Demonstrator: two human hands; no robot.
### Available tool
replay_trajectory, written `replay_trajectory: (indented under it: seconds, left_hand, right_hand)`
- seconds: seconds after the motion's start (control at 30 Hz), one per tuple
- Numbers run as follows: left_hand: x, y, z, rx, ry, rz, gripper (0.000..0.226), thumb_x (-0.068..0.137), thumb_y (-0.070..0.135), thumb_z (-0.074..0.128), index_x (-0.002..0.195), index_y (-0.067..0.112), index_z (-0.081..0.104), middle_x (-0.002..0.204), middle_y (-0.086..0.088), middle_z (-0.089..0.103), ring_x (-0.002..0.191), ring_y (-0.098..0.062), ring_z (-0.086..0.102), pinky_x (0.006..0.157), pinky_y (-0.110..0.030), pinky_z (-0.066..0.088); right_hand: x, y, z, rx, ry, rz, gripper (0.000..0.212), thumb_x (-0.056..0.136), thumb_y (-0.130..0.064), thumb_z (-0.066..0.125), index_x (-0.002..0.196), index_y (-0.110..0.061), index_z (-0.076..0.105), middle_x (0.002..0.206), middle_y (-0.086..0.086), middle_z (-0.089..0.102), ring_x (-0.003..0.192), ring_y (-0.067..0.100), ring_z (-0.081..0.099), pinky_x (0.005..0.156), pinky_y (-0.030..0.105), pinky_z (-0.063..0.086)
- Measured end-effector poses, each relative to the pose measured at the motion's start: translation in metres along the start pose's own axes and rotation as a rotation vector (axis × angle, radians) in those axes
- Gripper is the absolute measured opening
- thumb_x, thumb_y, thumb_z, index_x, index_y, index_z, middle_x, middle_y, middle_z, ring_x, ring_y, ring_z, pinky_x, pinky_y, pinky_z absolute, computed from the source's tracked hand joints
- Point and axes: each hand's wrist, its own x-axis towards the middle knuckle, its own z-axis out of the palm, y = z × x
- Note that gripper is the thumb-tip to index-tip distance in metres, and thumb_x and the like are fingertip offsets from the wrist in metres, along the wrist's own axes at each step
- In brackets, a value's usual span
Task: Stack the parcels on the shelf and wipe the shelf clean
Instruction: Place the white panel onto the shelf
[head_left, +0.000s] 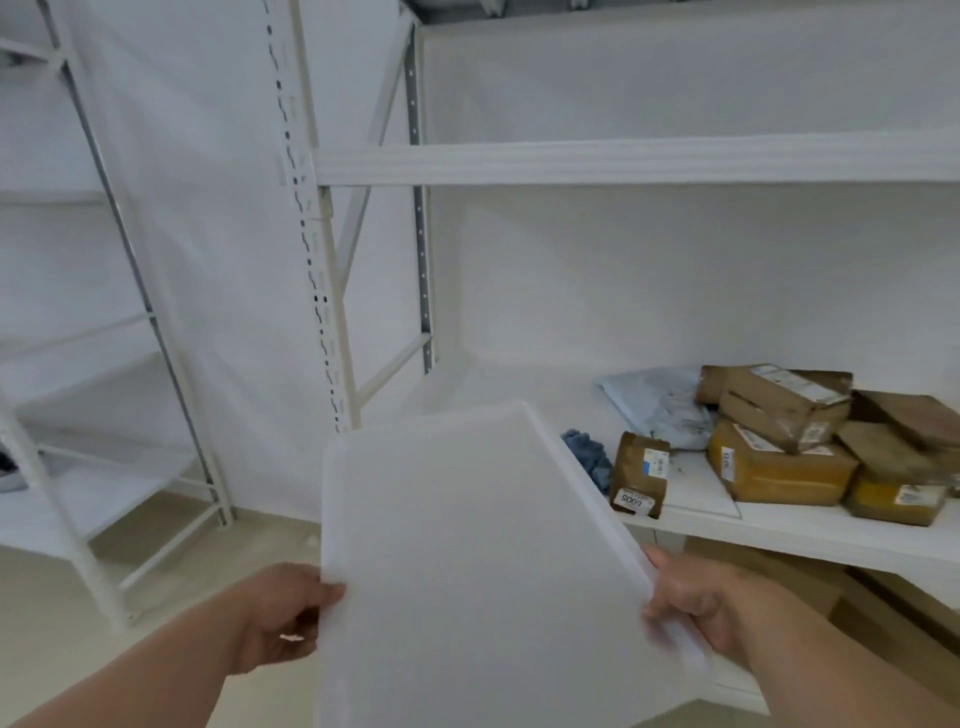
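Parcels (789, 441) heaped on the shelf (779, 530) at right, fingers of left hand (283, 618) and right hand (691, 603) gripping opposite edges of a white panel (467, 571) held tilted before the shelf, blue cloth (589, 454) beside a small upright parcel (640, 475)

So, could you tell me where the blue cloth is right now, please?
The blue cloth lies on the shelf, just left of the small brown parcel and partly hidden behind the white panel.
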Motion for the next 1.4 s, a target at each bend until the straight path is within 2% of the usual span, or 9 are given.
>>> replay_trajectory:
  seconds: [0.1,0.43,0.63,0.8,0.93,1.1,1.17,1.3,1.4]
  left_hand:
    - [0.019,0.038,0.025,0.005,0.053,0.113,0.013,0.089,0.009,0.063,0.1,0.005,0.069,0.083,-0.009,0.067,0.072,-0.02,0.054,0.061,-0.027,0.046]
    - [0.095,0.12,0.069,-0.135,-0.033,0.251,0.014,0.095,0.009,0.053,0.103,0.011,0.064,0.099,-0.014,0.07,0.085,-0.031,0.065,0.077,-0.042,0.055]
    - [0.181,0.161,0.06,-0.245,-0.033,0.211,0.018,0.096,0.005,0.048,0.089,0.0,0.064,0.078,-0.016,0.069,0.063,-0.028,0.064,0.071,-0.04,0.053]
    - [0.259,0.2,0.041,-0.37,-0.062,0.038,0.016,0.094,0.01,0.052,0.096,-0.002,0.063,0.063,-0.017,0.07,0.047,-0.027,0.066,0.047,-0.039,0.057]
    - [0.305,0.238,0.036,-0.417,-0.088,0.018,0.017,0.094,0.01,0.053,0.103,-0.001,0.063,0.066,-0.016,0.072,0.048,-0.026,0.068,0.05,-0.043,0.056]
    - [0.352,0.262,0.039,-0.541,-0.089,0.024,0.023,0.094,0.006,0.052,0.114,-0.001,0.059,0.08,-0.015,0.073,0.052,-0.023,0.07,0.059,-0.04,0.058]
    - [0.363,0.266,0.046,-0.568,-0.108,0.011,0.021,0.094,0.005,0.051,0.113,-0.001,0.058,0.09,-0.016,0.07,0.06,-0.025,0.071,0.066,-0.039,0.059]
    - [0.367,0.266,0.069,-0.615,-0.178,-0.05,0.017,0.097,0.003,0.042,0.092,-0.006,0.057,0.072,-0.019,0.071,0.053,-0.027,0.069,0.046,-0.032,0.057]
    - [0.362,0.263,0.081,-0.563,-0.207,-0.119,0.019,0.098,0.011,0.045,0.098,-0.005,0.056,0.072,-0.021,0.073,0.06,-0.03,0.07,0.047,-0.039,0.058]
  right_hand:
    - [0.002,0.013,-0.011,0.088,0.135,-0.066,0.081,0.064,0.015,0.063,0.13,-0.03,0.058,0.117,0.013,0.066,0.11,0.037,0.057,0.097,0.056,0.048]
    - [0.037,-0.02,-0.052,0.237,0.328,-0.175,0.044,0.078,0.018,0.053,0.107,-0.014,0.064,0.105,0.02,0.067,0.103,0.04,0.061,0.086,0.046,0.053]
    - [0.11,-0.077,-0.07,0.3,0.356,-0.189,0.033,0.079,0.011,0.061,0.104,-0.009,0.071,0.104,0.021,0.071,0.089,0.034,0.066,0.072,0.042,0.057]
    - [0.181,-0.132,-0.082,0.812,0.397,-0.179,0.022,0.09,-0.002,0.065,0.111,-0.002,0.065,0.105,0.019,0.067,0.087,0.032,0.064,0.074,0.039,0.055]
    - [0.217,-0.169,-0.083,1.079,0.413,-0.238,0.01,0.092,-0.011,0.061,0.101,-0.007,0.06,0.091,0.012,0.065,0.075,0.025,0.062,0.064,0.036,0.054]
    - [0.255,-0.203,-0.076,1.36,0.396,-0.328,0.009,0.096,-0.009,0.055,0.103,-0.006,0.059,0.095,0.013,0.065,0.084,0.027,0.064,0.075,0.037,0.054]
    - [0.27,-0.215,-0.07,1.389,0.391,-0.309,0.009,0.098,-0.008,0.052,0.104,-0.005,0.058,0.091,0.014,0.064,0.08,0.028,0.062,0.07,0.038,0.056]
    - [0.301,-0.232,-0.054,1.292,0.306,-0.219,0.016,0.099,-0.013,0.049,0.11,-0.006,0.059,0.1,0.02,0.066,0.083,0.033,0.064,0.065,0.044,0.059]
    - [0.322,-0.243,-0.056,1.263,0.389,-0.261,0.026,0.1,-0.012,0.05,0.122,-0.002,0.058,0.103,0.022,0.065,0.082,0.034,0.064,0.067,0.043,0.056]
